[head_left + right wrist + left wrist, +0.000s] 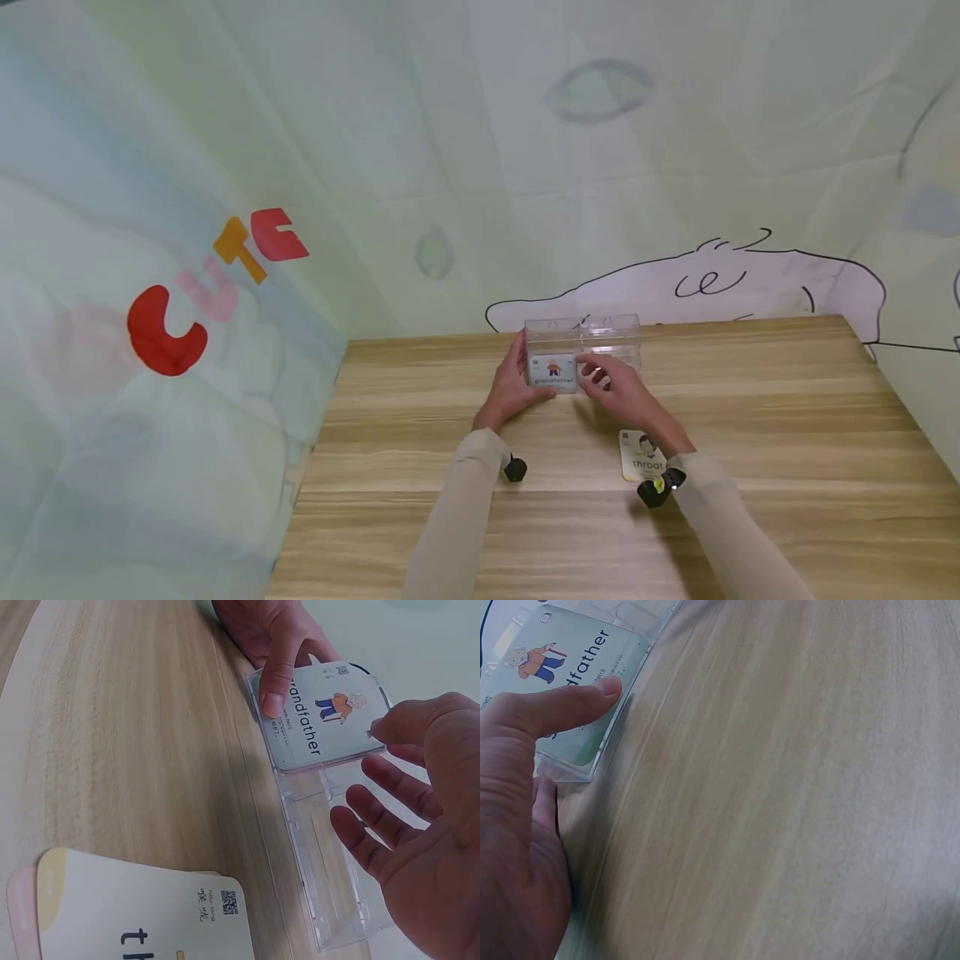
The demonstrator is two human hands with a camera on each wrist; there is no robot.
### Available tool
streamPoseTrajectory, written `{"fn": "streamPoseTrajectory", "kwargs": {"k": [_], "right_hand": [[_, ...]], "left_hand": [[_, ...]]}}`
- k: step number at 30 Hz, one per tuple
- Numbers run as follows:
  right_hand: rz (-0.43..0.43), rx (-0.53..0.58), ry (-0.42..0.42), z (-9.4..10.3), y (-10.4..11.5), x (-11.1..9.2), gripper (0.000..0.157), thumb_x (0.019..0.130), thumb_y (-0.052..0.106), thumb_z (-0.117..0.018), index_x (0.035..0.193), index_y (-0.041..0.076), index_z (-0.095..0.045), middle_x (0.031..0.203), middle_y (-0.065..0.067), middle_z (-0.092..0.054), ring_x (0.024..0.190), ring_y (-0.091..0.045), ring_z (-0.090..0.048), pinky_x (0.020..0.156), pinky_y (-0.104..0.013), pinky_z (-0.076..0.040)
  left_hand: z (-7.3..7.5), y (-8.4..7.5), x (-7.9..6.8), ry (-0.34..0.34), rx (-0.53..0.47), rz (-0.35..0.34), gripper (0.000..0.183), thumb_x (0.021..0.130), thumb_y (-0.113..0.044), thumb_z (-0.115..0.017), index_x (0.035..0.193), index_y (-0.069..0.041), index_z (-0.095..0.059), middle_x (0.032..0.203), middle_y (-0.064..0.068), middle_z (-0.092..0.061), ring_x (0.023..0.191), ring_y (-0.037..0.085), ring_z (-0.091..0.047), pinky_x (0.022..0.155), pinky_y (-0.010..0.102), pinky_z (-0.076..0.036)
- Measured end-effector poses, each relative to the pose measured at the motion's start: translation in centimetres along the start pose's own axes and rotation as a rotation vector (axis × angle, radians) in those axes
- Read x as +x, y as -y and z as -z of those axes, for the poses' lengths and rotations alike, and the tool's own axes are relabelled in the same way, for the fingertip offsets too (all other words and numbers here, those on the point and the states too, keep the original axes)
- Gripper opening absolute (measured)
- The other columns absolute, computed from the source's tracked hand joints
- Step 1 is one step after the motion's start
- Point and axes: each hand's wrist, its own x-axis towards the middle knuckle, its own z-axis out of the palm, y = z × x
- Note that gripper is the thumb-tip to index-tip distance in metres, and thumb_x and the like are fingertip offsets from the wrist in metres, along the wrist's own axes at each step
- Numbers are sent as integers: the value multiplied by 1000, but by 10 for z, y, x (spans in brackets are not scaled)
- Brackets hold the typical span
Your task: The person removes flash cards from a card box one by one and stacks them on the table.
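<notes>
A clear plastic box (611, 332) with two side-by-side compartments stands near the back edge of the table. In its left compartment lies a flashcard (543, 368) printed "grandfather" with a picture of a person with a cane. My left hand (512, 387) holds this end of the box, thumb laid over the card's lower edge and fingers along the side. At the card's upper right corner is the thumb tip of my right hand (431, 795); its other fingers spread loosely over the right compartment, through which the tabletop shows.
A "throat" flashcard (633, 454) lies on the wooden table (405, 467) under my right wrist, with other cards beneath it in the right wrist view. A printed cloth backdrop (420, 167) rises behind the table and along its left side.
</notes>
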Motion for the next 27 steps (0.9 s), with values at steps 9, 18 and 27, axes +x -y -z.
{"fn": "streamPoseTrajectory", "kwargs": {"k": [9,18,27], "right_hand": [[2,12,2,0,1,2,39,102,8,-65,140,2,-60,117,-14,-67,103,-30,-65,88,-47,-60],[8,12,-4,-3,3,2,37,102,8,-64,138,2,-61,116,-14,-66,102,-30,-65,87,-47,-60],[-10,26,-7,-5,5,0,38,102,9,-65,139,3,-60,118,-14,-66,102,-29,-65,87,-45,-60]], "left_hand": [[0,2,0,-4,-4,-14,130,71,-11,-97,168,-25,-12,170,5,-28,152,22,-34,123,32,-30],[0,2,1,0,-14,-28,128,72,-10,-97,168,-24,-13,169,4,-29,152,21,-34,123,32,-30],[1,2,-1,2,-15,-13,127,72,-12,-97,168,-25,-13,169,2,-28,152,19,-33,123,29,-29]]}}
